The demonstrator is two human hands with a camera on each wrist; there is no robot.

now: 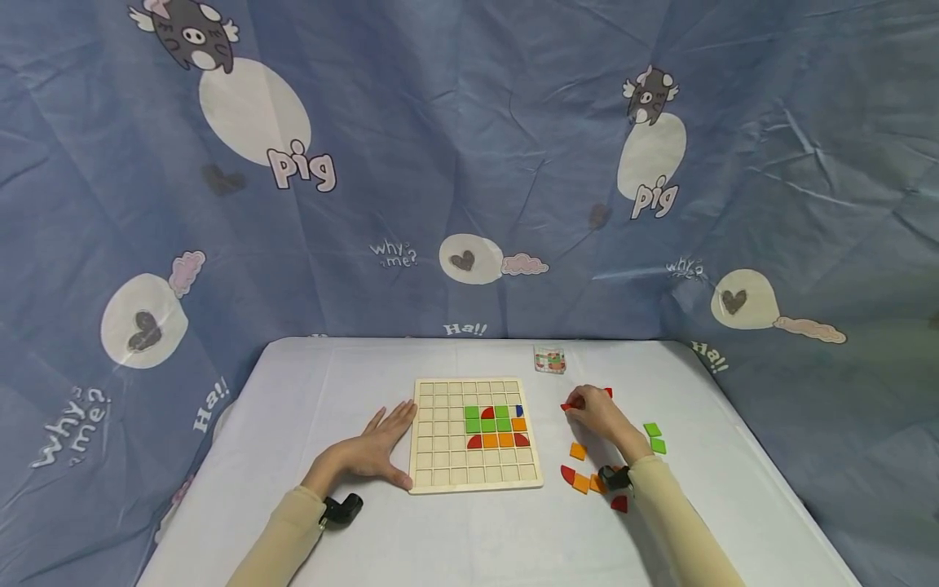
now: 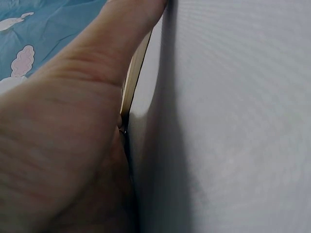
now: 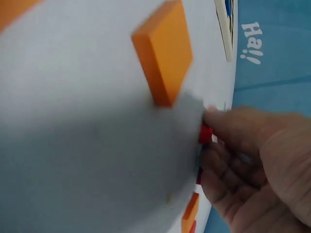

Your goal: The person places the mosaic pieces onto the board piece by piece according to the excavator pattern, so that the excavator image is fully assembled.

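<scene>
A wooden grid board [image 1: 442, 458] lies on the white table, with green, orange, red and blue tiles set in its middle and right cells. My left hand [image 1: 372, 451] rests along the board's left edge, fingers spread and thumb at the near left corner. To the right of the board, my right hand [image 1: 600, 414] pinches a red tile [image 3: 205, 134] between thumb and fingers, close to the tabletop. Another red tile [image 1: 608, 392] shows just beyond that hand. In the left wrist view the palm hides most of the board.
Loose orange tiles [image 1: 578, 451] and red quarter-round tiles [image 1: 619, 504] lie near my right wrist. Two green tiles [image 1: 653, 430] sit farther right. A small pattern card [image 1: 549, 360] lies behind the board. A blue printed cloth [image 1: 469, 163] hangs behind the table.
</scene>
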